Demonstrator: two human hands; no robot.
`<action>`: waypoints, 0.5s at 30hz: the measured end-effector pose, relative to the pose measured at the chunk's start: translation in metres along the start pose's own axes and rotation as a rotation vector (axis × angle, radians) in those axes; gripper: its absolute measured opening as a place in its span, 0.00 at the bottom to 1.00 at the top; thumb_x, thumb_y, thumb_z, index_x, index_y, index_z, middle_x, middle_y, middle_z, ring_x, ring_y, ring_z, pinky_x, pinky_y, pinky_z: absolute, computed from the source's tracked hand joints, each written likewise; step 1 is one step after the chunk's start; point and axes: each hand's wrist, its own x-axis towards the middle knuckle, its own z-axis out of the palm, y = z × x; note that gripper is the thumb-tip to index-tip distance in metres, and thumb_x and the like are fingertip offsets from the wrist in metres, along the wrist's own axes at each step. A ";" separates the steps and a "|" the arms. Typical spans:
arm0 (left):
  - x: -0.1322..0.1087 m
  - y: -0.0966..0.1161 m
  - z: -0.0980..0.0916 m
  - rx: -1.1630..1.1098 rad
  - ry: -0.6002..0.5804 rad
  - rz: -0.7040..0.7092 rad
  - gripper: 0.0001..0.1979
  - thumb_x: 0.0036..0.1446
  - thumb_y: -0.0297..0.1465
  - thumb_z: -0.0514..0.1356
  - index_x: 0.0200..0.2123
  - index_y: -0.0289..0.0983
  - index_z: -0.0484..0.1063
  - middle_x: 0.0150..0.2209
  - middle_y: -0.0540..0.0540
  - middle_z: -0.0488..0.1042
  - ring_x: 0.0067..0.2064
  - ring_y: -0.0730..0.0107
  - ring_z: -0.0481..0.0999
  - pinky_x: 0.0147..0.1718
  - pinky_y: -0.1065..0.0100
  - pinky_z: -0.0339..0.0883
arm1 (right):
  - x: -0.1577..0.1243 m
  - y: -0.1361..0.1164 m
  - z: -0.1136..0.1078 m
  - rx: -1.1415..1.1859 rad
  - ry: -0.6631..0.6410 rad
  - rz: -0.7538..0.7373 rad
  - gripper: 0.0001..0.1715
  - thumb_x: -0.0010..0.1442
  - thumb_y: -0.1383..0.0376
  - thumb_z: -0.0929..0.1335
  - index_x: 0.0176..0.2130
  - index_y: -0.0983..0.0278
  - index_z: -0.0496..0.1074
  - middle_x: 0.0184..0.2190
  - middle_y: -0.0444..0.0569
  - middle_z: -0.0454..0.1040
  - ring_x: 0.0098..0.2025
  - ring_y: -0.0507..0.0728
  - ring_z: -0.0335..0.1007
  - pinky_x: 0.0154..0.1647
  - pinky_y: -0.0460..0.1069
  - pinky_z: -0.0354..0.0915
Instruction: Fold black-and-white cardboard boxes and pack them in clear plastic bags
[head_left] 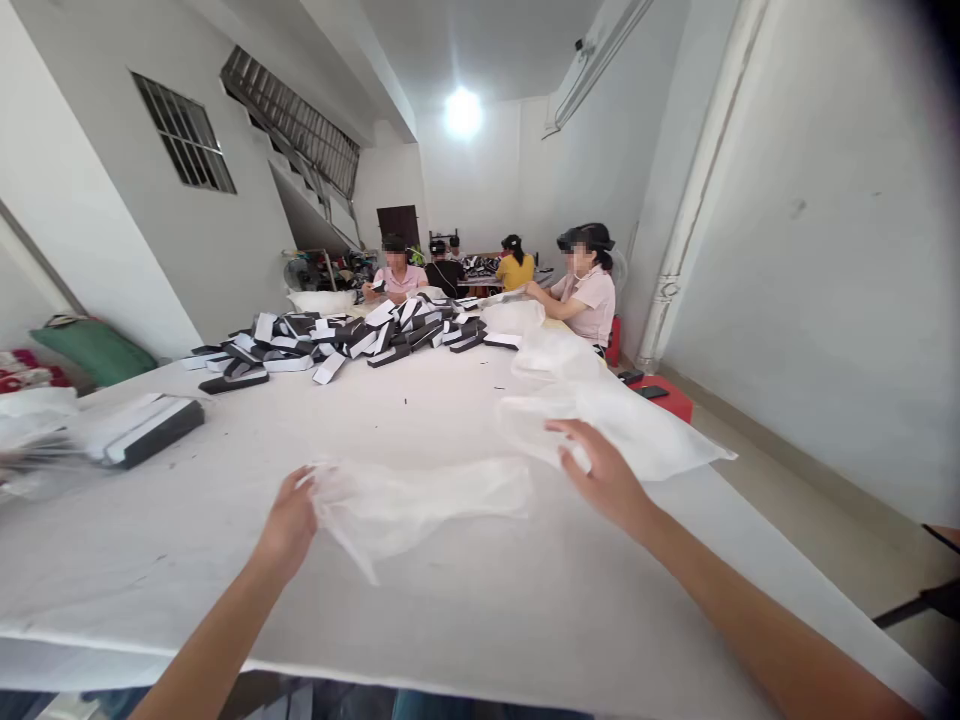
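My left hand (pixel 289 520) is closed on one end of a thin, see-through plastic bag (pixel 427 500), which stretches rightward just over the white table cover. Over on the right, my right hand (pixel 596 470) has its fingers apart and holds nothing. It hovers by the near edge of a heap of similar translucent plastic bags (pixel 645 430), and I cannot tell whether the fingertips touch them. The loose end of the held bag lies a short way left of my right hand.
Black-and-white blocks (pixel 360 335) are piled across the table (pixel 450 620). At left, a blurred bag wraps more blocks (pixel 161 430). A co-worker (pixel 589 300) sits at the right edge, others farther back. A red stool (pixel 667 400) carries a phone.
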 end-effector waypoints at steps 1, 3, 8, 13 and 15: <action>-0.008 -0.001 0.008 -0.002 -0.100 -0.086 0.13 0.46 0.31 0.64 0.38 0.40 0.72 0.36 0.46 0.79 0.40 0.56 0.79 0.35 0.62 0.74 | -0.005 -0.011 0.007 0.011 -0.135 -0.095 0.24 0.64 0.64 0.60 0.59 0.56 0.64 0.57 0.50 0.68 0.59 0.61 0.63 0.59 0.59 0.60; -0.021 -0.002 0.022 -0.001 -0.240 -0.190 0.13 0.50 0.35 0.63 0.40 0.39 0.73 0.41 0.43 0.79 0.43 0.53 0.79 0.35 0.62 0.74 | -0.014 -0.025 0.023 0.002 -0.368 -0.222 0.27 0.64 0.63 0.62 0.61 0.55 0.61 0.62 0.48 0.63 0.63 0.62 0.58 0.62 0.59 0.57; -0.038 -0.003 0.036 0.088 -0.348 -0.207 0.23 0.47 0.41 0.68 0.46 0.39 0.72 0.43 0.41 0.78 0.44 0.51 0.79 0.35 0.62 0.73 | -0.027 -0.023 0.047 0.040 -0.511 -0.157 0.16 0.63 0.66 0.63 0.50 0.58 0.70 0.51 0.50 0.73 0.51 0.60 0.69 0.53 0.56 0.64; -0.022 -0.008 0.024 -0.012 -0.194 -0.115 0.18 0.43 0.33 0.71 0.38 0.33 0.74 0.30 0.46 0.76 0.30 0.67 0.77 0.24 0.73 0.69 | -0.016 -0.016 0.038 0.139 -0.387 0.045 0.05 0.57 0.69 0.63 0.34 0.59 0.67 0.34 0.45 0.73 0.36 0.56 0.70 0.37 0.51 0.64; -0.010 -0.006 0.016 -0.154 -0.088 -0.090 0.12 0.44 0.28 0.70 0.33 0.31 0.73 0.24 0.51 0.71 0.20 0.79 0.68 0.16 0.78 0.60 | -0.012 -0.015 0.030 0.223 -0.313 0.129 0.02 0.58 0.67 0.63 0.34 0.59 0.65 0.29 0.42 0.70 0.31 0.54 0.67 0.33 0.49 0.63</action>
